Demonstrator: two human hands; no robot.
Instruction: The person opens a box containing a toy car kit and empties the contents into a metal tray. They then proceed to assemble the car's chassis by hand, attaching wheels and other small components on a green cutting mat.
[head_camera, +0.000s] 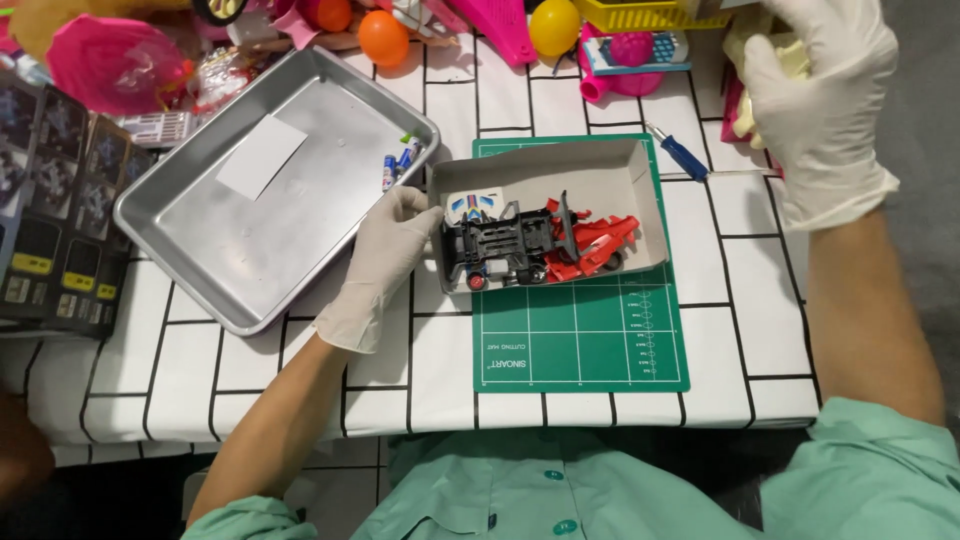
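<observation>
The cardboard box lid (610, 175) holding toy car parts (540, 245) looks light and flimsy; we judge its wall best pinched. Our left hand (385, 260) grips its near-left edge, fingers closed; our right hand (820, 110) hovers raised beyond, loosely curled around pale plastic.

Bare tablecloth (250, 370) and the lower half of the green mat (580, 340) lie open in front, while the metal tray (200, 240) blocks the left, the cardboard box (600, 170) of kit parts (540, 245) fills the middle, and toys (470, 25) crowd the far edge.
</observation>
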